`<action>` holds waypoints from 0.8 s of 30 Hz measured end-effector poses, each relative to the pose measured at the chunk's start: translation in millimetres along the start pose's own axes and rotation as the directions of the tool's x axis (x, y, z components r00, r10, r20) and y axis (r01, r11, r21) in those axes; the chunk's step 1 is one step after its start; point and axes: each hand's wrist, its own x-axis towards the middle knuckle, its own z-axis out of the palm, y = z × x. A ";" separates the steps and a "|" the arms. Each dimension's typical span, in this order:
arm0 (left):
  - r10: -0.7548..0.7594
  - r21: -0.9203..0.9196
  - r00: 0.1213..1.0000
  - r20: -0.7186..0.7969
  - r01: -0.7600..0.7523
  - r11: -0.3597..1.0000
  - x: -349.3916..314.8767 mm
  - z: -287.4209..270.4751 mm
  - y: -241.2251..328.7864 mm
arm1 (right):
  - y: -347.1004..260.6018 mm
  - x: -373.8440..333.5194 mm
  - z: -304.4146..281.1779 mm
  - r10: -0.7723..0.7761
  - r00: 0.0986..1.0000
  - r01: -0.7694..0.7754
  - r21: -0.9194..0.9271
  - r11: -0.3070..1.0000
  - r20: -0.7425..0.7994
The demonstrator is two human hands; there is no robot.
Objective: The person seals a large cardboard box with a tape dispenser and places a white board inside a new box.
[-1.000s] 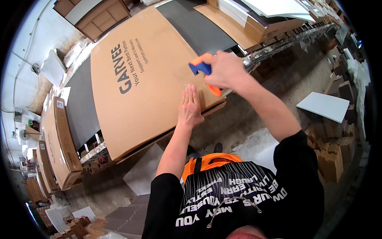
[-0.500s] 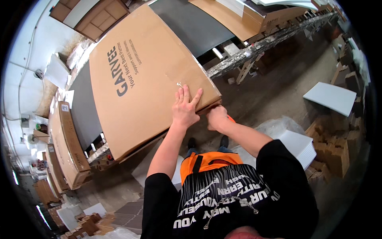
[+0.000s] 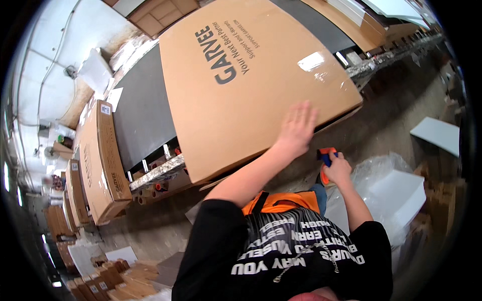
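1. Lying flat across the conveyor [image 3: 138, 108] at upper centre: one large brown box [image 3: 236, 108], its near edge toward the wearer, with dark print on top.
2. Spread palm down on that box, near the front edge: one left hand [image 3: 297, 129], open and holding nothing, four fingers in plain sight, pointing away from the body.
3. Closed around one orange-and-blue tape dispenser [image 3: 329, 151]: one right hand [image 3: 339, 169], held low off the box's front side, above the floor and apart from the cardboard.
4. Glinting on the box near its right-hand end: clear tape [image 3: 311, 61], partly wrinkled, number of strips impossible to tell.
5. Lined up at left, well apart from the large box: at least two more brown cartons [image 3: 100, 160], any others behind too crowded to count.
6. Near the top right, on the same conveyor: one open carton [image 3: 373, 31] beside white boards.
7. At far right, below conveyor height: one pale panel [image 3: 437, 134]; nearer, crumpled clear plastic [image 3: 374, 175] around more white sheets.
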 end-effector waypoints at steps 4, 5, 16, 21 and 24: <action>-0.229 0.061 0.949 0.219 0.220 0.973 -175.7 -62.0 -92.4 | -28.7 -76.5 5.3 0.124 0.984 -0.106 0.134 0.985 -0.131; -0.209 0.086 0.963 0.169 0.197 0.977 -212.5 -73.8 -112.8 | -44.6 -95.5 -1.6 0.081 0.983 -0.059 0.138 0.989 -0.164; -0.061 -0.040 0.933 -0.354 0.050 0.998 -267.0 -46.4 -143.5 | -351.3 -72.3 -99.9 -0.401 0.789 0.359 -0.181 0.916 -0.465; -0.072 -0.025 0.904 -0.422 0.068 0.997 -284.2 -38.3 -159.9 | -335.1 -101.2 -67.5 -0.412 0.906 0.423 -0.194 0.885 0.094; -0.108 -0.070 0.915 -0.389 0.088 0.994 -284.9 -37.0 -157.1 | -301.9 -125.5 -20.5 -0.336 0.902 0.401 -0.242 0.883 0.269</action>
